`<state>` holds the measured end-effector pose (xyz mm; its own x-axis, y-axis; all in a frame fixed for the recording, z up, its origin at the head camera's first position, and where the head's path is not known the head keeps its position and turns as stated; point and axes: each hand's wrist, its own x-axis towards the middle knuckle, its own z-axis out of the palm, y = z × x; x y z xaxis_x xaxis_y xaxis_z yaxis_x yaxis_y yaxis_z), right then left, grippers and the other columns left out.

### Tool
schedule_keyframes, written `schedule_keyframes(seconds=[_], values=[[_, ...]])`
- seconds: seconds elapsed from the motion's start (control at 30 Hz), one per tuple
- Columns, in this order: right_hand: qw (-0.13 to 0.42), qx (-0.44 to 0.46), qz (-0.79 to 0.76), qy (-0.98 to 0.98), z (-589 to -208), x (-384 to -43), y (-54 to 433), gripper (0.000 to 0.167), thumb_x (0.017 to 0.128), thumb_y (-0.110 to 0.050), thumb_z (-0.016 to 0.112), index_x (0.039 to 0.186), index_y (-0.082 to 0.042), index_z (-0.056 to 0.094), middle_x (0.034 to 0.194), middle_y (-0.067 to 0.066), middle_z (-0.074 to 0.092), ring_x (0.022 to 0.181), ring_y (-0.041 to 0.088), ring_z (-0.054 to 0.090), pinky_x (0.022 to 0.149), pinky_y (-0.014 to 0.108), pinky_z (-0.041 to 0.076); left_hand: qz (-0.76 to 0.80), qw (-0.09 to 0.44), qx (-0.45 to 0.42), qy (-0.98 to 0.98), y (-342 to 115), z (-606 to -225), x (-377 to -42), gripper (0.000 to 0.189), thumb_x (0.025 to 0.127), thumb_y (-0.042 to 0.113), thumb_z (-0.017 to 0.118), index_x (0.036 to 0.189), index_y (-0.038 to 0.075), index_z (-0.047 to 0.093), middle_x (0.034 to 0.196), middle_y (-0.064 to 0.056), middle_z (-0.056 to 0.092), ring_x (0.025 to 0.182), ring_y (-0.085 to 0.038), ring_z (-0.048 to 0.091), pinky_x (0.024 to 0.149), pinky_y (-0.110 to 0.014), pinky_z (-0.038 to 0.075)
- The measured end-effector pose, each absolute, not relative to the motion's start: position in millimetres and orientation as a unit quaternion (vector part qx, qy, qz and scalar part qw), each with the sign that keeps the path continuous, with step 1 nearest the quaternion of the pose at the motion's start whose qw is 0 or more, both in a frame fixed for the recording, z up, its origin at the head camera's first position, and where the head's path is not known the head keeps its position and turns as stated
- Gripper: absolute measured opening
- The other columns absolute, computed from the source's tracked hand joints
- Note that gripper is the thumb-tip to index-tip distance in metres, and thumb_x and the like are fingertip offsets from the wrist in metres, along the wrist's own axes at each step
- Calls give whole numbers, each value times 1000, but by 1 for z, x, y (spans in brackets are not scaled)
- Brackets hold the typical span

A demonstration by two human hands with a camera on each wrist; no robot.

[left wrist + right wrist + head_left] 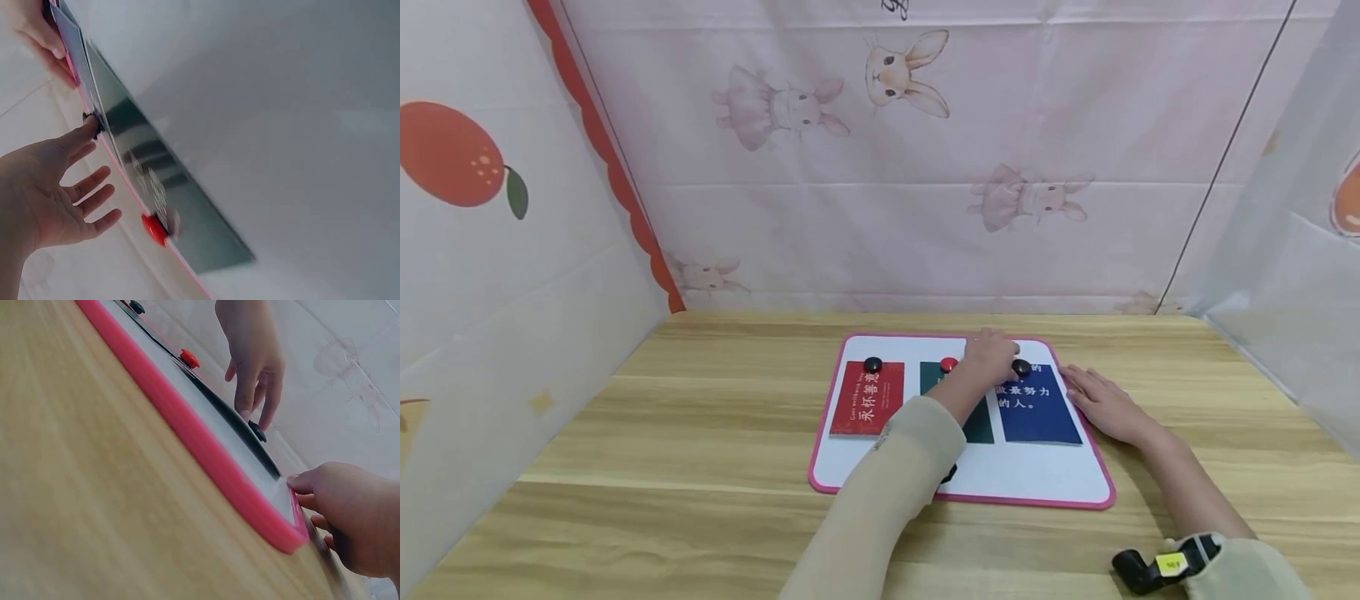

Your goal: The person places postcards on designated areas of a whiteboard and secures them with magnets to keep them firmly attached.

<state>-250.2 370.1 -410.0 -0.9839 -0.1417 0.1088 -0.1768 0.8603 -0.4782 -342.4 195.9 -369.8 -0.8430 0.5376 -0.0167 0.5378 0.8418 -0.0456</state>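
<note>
A pink-rimmed whiteboard [910, 475] lies on the table. Three cards are on it: red [865, 412], dark green [981, 425] and blue [1041, 417]. A black magnet [872, 365] sits on the red card and a red magnet [949, 365] on the green one. At the blue card's top edge is another black magnet [1021, 367]. My left hand [990, 357] reaches across the board; its thumb touches that magnet, and its other fingers are spread in the left wrist view. My right hand [356, 512] holds the board's right edge, thumb at the rim and fingers along the side.
The wooden table [685, 433] extends around the board. Behind it hangs a pink rabbit-print cloth [925, 242], with pale printed cloth at both sides. My left forearm in its beige sleeve [880, 492] crosses the board's front and hides part of the green card.
</note>
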Motion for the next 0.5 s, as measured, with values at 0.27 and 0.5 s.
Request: schedule_keyframes(seconds=[0.27, 0.5], values=[[26, 86, 258, -962, -409, -247, 378, 50, 98, -21, 40, 138, 7, 29, 139, 33, 23, 126, 53, 12, 96, 66, 10, -17, -28, 281, 959, 165, -360, -360, 45, 87, 49, 56, 126, 27, 56, 121, 4, 54, 110, -17, 46, 89, -33, 41], [19, 120, 277, -953, -405, -251, 381, 48, 97, -13, 43, 135, 12, 31, 135, 37, 26, 123, 55, 18, 97, 64, 15, 25, -30, 265, 964, 121, -352, -380, 40, 90, 42, 55, 124, 20, 56, 124, -1, 52, 116, -20, 40, 94, -33, 38]])
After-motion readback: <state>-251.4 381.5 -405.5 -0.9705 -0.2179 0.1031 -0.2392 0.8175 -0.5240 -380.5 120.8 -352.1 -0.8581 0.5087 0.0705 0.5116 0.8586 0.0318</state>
